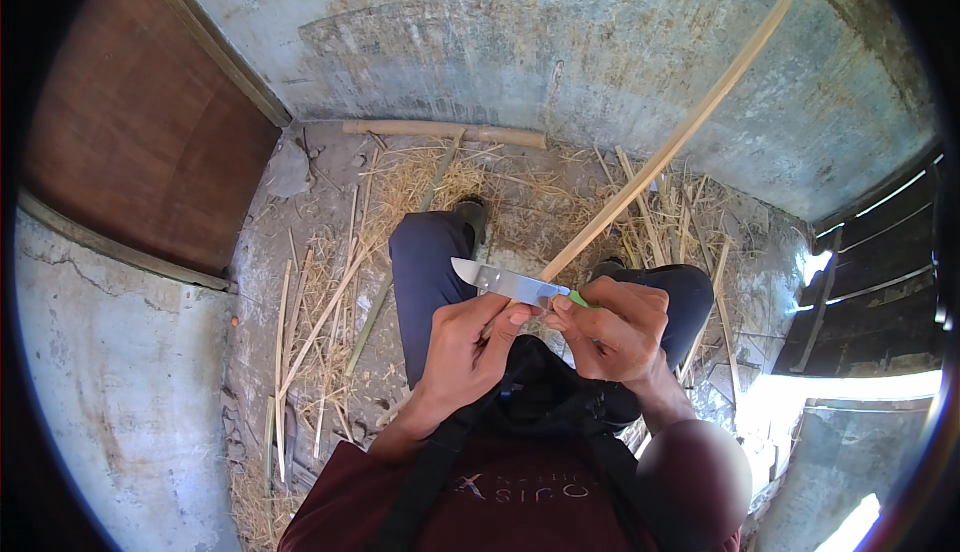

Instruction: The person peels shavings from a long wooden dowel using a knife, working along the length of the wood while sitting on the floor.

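Observation:
My right hand [615,327] is closed around the green handle [577,299] of a knife, its fingertips close to the base of the blade. The knife's broad silver blade [500,281] points left across my lap. Behind the blade, a long pale bamboo strip [665,157] slants up and away to the far right. My left hand [468,342] is closed in a pinch just below the blade, at the strip's near end. The blade and fingers partly hide that end, so its exact contact with the edge cannot be seen.
Bamboo shavings [405,177] and loose strips [285,352] litter the floor on both sides of my legs. A bamboo pole [445,133] lies along the far wall [480,42]. A brown panel [150,122] stands at left, dark slats [865,292] at right.

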### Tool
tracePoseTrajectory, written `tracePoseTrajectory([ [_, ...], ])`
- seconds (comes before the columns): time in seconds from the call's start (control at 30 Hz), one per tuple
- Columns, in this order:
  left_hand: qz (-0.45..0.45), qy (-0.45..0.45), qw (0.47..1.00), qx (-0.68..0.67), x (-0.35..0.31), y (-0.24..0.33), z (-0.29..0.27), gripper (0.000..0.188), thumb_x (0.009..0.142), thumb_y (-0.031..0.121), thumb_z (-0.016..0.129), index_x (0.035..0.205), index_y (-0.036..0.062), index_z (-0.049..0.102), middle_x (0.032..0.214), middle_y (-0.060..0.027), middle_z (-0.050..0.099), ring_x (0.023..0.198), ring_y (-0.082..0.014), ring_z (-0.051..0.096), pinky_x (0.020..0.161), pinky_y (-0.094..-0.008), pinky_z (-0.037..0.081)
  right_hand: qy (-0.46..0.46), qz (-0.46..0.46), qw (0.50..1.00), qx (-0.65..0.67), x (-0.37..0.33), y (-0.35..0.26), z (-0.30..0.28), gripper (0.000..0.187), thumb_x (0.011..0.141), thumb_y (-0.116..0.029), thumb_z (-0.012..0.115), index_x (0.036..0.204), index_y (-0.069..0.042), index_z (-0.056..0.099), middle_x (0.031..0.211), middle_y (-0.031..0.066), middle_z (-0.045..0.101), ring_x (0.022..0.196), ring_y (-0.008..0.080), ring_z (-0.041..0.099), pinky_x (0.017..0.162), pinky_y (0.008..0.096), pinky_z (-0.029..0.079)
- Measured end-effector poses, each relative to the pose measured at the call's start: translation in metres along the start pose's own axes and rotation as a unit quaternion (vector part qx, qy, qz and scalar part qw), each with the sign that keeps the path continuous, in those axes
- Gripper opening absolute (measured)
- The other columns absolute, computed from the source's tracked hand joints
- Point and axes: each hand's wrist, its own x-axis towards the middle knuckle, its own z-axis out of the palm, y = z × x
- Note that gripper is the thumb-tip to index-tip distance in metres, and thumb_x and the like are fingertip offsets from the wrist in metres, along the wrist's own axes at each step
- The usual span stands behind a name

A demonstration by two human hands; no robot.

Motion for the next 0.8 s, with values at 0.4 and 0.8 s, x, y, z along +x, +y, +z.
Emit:
tracePoseTrajectory([
  [0.4,-0.077,-0.018,0.997,0.018,0.003,0.012,0.001,0.019,0.107,0.014,0.071,0.113,-0.0035,0.075,0.077,-0.0135,0.067,0.061,-0.0183,0.058,0.058,-0.0331,0.044,0.000,0.023,1.000,0.002,0.006,0.017,-0.012,0.016,0.082,-0.003,0.090,0.090,-0.005,0.076,0.067,0.0066,0.062,0.048,0.0182,0.057,0.044,0.0324,0.041],
  [0.8,-0.056,-0.013,0.998,0.003,-0.001,0.008,0.000,0.021,0.105,0.016,0.076,0.113,-0.0035,0.075,0.074,-0.0115,0.066,0.058,-0.0150,0.052,0.054,-0.0324,0.040,0.000,-0.017,1.000,-0.007,0.000,0.011,-0.008,0.021,0.080,-0.008,0.092,0.097,-0.010,0.079,0.071,0.0035,0.063,0.049,0.0173,0.058,0.044,0.0315,0.042],
])
